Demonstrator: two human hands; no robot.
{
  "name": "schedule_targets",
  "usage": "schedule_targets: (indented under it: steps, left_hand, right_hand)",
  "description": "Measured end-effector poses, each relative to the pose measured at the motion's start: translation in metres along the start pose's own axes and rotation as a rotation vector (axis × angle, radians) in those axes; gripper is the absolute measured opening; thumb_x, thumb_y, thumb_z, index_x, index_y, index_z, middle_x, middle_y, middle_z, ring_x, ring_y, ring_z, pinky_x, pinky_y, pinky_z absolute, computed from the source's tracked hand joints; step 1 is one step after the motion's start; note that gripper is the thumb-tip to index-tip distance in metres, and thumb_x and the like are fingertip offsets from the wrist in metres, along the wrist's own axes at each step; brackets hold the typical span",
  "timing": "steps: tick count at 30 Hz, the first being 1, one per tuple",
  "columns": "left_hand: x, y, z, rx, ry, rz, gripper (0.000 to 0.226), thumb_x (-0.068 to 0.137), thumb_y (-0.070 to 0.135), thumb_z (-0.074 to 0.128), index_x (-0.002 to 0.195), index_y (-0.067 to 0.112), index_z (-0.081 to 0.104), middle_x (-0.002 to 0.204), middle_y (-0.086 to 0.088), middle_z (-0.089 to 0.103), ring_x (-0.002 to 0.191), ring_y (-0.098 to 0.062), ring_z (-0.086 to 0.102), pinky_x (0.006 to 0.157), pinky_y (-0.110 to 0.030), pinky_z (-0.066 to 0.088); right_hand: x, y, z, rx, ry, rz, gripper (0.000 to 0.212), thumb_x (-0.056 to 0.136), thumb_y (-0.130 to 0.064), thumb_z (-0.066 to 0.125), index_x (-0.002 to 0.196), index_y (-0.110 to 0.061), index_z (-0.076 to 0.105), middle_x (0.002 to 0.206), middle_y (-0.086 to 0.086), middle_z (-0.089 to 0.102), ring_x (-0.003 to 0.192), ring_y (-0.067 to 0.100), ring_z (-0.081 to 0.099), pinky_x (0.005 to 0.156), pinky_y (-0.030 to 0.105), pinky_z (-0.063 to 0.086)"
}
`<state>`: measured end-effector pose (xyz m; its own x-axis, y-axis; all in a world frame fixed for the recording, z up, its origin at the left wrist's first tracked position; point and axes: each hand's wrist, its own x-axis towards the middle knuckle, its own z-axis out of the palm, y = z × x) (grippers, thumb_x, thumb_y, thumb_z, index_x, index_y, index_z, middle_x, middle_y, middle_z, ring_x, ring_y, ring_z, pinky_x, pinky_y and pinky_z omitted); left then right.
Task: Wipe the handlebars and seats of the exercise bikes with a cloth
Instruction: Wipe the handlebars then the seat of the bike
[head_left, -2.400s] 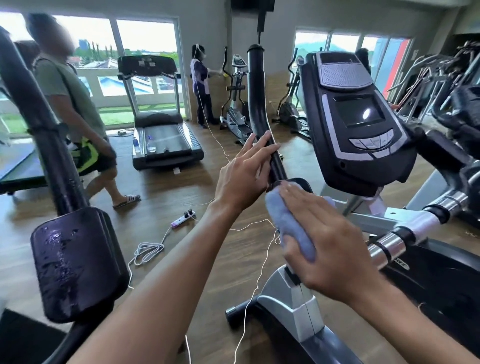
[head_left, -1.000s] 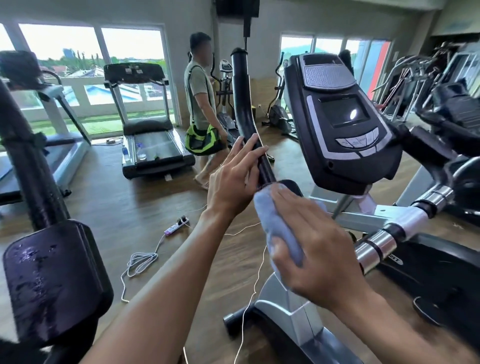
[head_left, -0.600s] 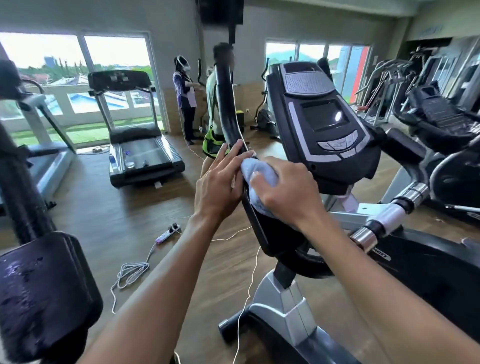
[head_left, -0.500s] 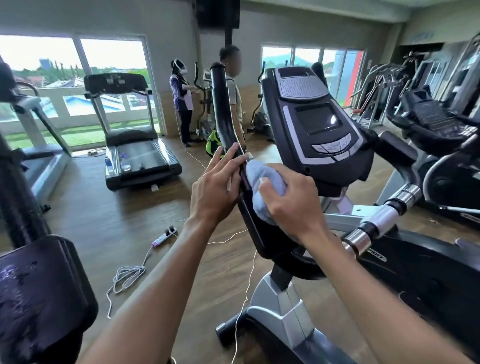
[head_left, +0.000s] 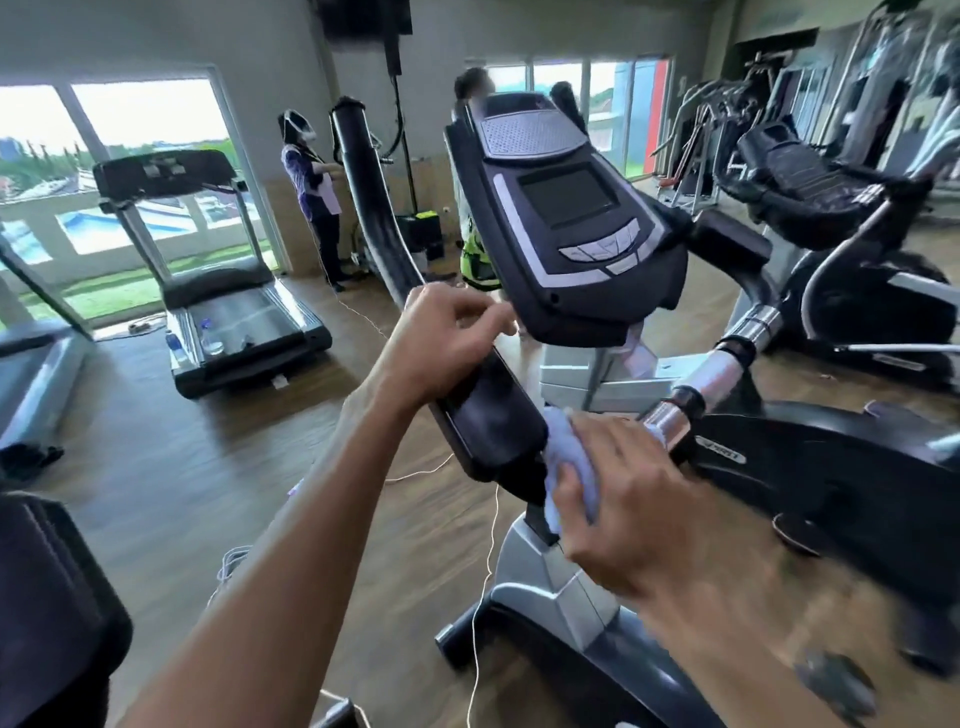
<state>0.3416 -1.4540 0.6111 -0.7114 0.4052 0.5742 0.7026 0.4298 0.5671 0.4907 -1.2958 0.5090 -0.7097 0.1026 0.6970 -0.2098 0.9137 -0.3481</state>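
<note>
on wood floor (head_left: 171, 467), treadmill (head_left: 228, 291), windows (head_left: 130, 171) behind

Ahead of my left hand (head_left: 441, 343) the black handlebar (head_left: 371, 208) rises clear, with open air to its left down to the wooden floor (head_left: 171, 467); to its right the console (head_left: 566, 218) overhangs closely and blocks passage. My right hand (head_left: 623, 499), pressing the cloth (head_left: 563, 467), is hemmed by the handlebar's wide lower housing (head_left: 488, 415) on its left and the chrome bar (head_left: 701, 384) just beyond its fingers. Below it I see the grey frame (head_left: 550, 587) and thin white cord (head_left: 480, 597) crossing the gap.
</note>
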Motion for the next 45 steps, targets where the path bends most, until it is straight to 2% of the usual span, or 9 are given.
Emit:
schedule_targets:
  steps: [2,7,13,19,25,32,36,41,45]
  left_hand:
    - [0.001,0.008,-0.003,-0.002,-0.118,-0.038,0.036,0.092,0.044,0.059,0.073,0.022,0.081,0.072,-0.005,0.076,0.075,-0.026,0.072,0.074,-0.04,0.054]
    - [-0.007,0.027,-0.009,0.015,-0.149,-0.083,0.04,0.102,0.029,0.059,0.074,0.011,0.082,0.053,-0.003,0.065,0.038,-0.003,0.045,0.043,-0.013,0.034]
    - [-0.011,0.031,-0.007,-0.017,-0.118,-0.147,0.04,0.101,0.028,0.06,0.071,0.013,0.082,0.053,-0.001,0.066,0.037,-0.006,0.042,0.04,-0.012,0.031]
    - [-0.012,0.034,-0.008,-0.012,-0.106,-0.167,0.042,0.101,0.03,0.06,0.069,0.015,0.082,0.055,-0.005,0.069,0.035,-0.005,0.04,0.04,-0.012,0.03]
    - [-0.014,0.036,-0.007,-0.019,-0.096,-0.173,0.04,0.1,0.028,0.061,0.068,0.015,0.082,0.055,-0.004,0.069,0.037,-0.002,0.042,0.043,-0.01,0.031]
    - [-0.014,0.039,-0.006,-0.018,-0.082,-0.195,0.04,0.099,0.028,0.061,0.066,0.017,0.081,0.055,-0.008,0.067,0.038,-0.007,0.039,0.043,-0.012,0.029]
    - [-0.014,0.037,-0.005,0.018,-0.071,-0.184,0.039,0.098,0.03,0.062,0.065,0.021,0.081,0.057,-0.012,0.066,0.042,-0.009,0.041,0.047,-0.015,0.031]
    - [-0.014,0.035,-0.007,0.014,-0.086,-0.188,0.037,0.098,0.03,0.062,0.068,0.022,0.082,0.056,-0.005,0.066,0.045,-0.009,0.04,0.05,-0.016,0.032]
    - [-0.014,0.034,-0.006,0.013,-0.079,-0.195,0.037,0.098,0.03,0.062,0.068,0.021,0.082,0.055,-0.004,0.066,0.041,-0.008,0.039,0.046,-0.014,0.03]
  right_hand:
    - [0.004,-0.003,-0.001,-0.03,-0.061,-0.065,0.043,0.088,-0.033,0.046,0.111,-0.006,0.07,0.099,0.01,0.071,0.091,0.033,0.066,0.084,0.046,0.055]
    - [0.044,-0.002,-0.019,-0.135,-0.359,-0.007,0.035,0.083,-0.047,0.032,0.066,-0.019,0.044,0.065,-0.001,0.05,0.074,0.034,0.051,0.062,0.037,0.029]
    - [-0.008,-0.014,-0.013,-0.027,-0.132,-0.027,0.033,0.086,-0.033,0.043,0.095,-0.012,0.066,0.088,0.004,0.066,0.084,0.028,0.057,0.079,0.04,0.041]
    - [0.054,0.006,-0.018,0.009,-0.459,-0.023,0.035,0.083,-0.044,0.031,0.063,-0.018,0.041,0.063,0.001,0.046,0.076,0.034,0.052,0.063,0.04,0.031]
    - [-0.003,-0.009,-0.012,-0.001,-0.129,-0.036,0.027,0.086,-0.029,0.04,0.084,-0.015,0.062,0.082,0.003,0.065,0.078,0.027,0.056,0.072,0.039,0.043]
    - [0.064,0.005,-0.016,0.037,-0.48,0.042,0.038,0.083,-0.042,0.033,0.06,-0.013,0.04,0.061,0.004,0.044,0.073,0.035,0.048,0.06,0.042,0.03]
    - [0.025,0.0,-0.015,0.025,-0.246,-0.039,0.034,0.084,-0.043,0.031,0.067,-0.019,0.048,0.067,0.001,0.054,0.072,0.034,0.054,0.064,0.043,0.042]
    - [0.03,0.028,-0.018,0.037,-0.239,-0.218,0.032,0.082,-0.041,0.04,0.072,-0.014,0.055,0.067,0.004,0.058,0.064,0.033,0.056,0.055,0.041,0.046]
    - [0.05,0.071,-0.035,0.094,-0.008,0.057,0.035,0.081,-0.04,0.032,0.062,-0.017,0.05,0.055,0.002,0.05,0.058,0.03,0.049,0.055,0.036,0.032]
